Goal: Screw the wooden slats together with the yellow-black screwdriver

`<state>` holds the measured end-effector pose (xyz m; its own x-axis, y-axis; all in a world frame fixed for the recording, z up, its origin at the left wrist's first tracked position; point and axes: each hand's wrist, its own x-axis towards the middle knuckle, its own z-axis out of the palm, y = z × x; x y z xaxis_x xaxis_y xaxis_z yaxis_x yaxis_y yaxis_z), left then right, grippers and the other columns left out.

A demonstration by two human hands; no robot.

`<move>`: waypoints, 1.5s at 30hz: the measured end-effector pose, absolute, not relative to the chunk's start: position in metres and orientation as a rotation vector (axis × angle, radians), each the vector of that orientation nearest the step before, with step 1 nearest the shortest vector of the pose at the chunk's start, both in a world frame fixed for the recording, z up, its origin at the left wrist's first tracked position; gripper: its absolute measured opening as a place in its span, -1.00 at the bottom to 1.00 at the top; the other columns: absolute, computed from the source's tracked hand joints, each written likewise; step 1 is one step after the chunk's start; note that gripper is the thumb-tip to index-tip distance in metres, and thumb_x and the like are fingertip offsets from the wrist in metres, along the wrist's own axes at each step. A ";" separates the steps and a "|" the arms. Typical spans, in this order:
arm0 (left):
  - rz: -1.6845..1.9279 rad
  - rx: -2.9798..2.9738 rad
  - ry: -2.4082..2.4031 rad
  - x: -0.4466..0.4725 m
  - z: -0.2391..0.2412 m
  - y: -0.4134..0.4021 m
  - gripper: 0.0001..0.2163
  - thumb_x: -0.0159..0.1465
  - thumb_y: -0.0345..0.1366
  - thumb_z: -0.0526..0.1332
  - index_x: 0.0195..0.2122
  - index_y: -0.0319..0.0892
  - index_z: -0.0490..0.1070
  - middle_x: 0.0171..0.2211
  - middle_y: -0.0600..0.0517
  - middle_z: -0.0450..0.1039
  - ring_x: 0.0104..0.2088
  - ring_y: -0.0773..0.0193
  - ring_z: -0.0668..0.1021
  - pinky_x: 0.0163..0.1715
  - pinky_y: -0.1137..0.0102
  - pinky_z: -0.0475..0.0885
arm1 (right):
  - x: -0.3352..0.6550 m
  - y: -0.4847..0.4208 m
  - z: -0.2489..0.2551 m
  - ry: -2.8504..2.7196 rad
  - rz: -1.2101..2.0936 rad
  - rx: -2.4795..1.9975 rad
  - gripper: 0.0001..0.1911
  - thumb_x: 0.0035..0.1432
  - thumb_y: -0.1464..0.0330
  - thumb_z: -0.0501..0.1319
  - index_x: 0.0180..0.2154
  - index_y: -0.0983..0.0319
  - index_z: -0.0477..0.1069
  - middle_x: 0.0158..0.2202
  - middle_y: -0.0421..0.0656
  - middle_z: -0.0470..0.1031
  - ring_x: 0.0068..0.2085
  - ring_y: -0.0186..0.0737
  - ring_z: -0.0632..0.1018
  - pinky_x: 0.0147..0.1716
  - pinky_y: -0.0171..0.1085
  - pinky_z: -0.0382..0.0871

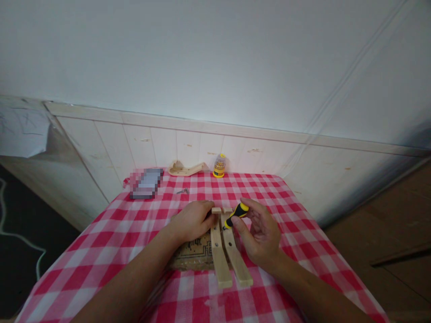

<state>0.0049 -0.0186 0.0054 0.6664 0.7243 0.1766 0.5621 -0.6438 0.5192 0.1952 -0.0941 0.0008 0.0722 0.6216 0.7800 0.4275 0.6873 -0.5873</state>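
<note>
My left hand (192, 220) is closed round the far end of a wooden assembly (225, 253) of two pale curved slats lying side by side on the red-and-white checked cloth (111, 233). My right hand (261, 231) pinches a short black-and-yellow screwdriver (236, 214), its tip pointed down at the near slat's upper end. Under my left wrist a flat patterned wooden panel (195, 255) lies partly hidden beneath the slats.
At the table's far edge, against the white panelled wall, lie another curved wooden piece (186, 169) and a yellow jar of screwdriver bits (219, 166). A blurred-out grey object (146, 183) sits at the far left. Small screws (182, 191) lie on the cloth. Wooden floor shows to the right.
</note>
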 end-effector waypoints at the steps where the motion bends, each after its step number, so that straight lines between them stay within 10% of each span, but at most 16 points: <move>1: 0.521 2.456 1.012 0.005 0.005 -0.019 -0.83 0.34 -0.28 0.08 -0.30 -0.18 0.43 -0.34 -0.03 0.53 -0.32 0.17 0.55 -0.36 0.36 0.29 | 0.195 -0.094 0.000 -1.561 0.180 -0.890 -0.53 0.22 0.47 0.31 0.15 0.09 0.42 -0.15 -0.07 0.60 -0.24 -0.16 0.66 -0.25 -0.20 0.63; 21: 0.562 2.471 0.953 0.004 0.005 -0.018 -0.83 0.33 -0.26 0.12 -0.32 -0.19 0.44 -0.37 -0.02 0.51 -0.36 0.21 0.51 -0.36 0.38 0.26 | 0.191 -0.103 0.010 -1.833 0.354 -0.786 -0.49 0.25 0.50 0.24 0.21 0.12 0.37 0.06 0.00 0.62 -0.07 -0.06 0.70 -0.11 -0.16 0.65; 45: 0.543 2.429 0.955 0.004 0.007 -0.019 -0.87 0.29 -0.32 0.12 -0.35 -0.18 0.41 -0.39 -0.01 0.50 -0.39 0.24 0.51 -0.41 0.41 0.25 | 0.187 -0.098 0.002 -1.641 0.270 -0.841 -0.66 0.13 0.38 0.40 -0.07 0.14 0.39 -0.29 -0.15 0.53 -0.36 -0.22 0.56 -0.39 -0.26 0.53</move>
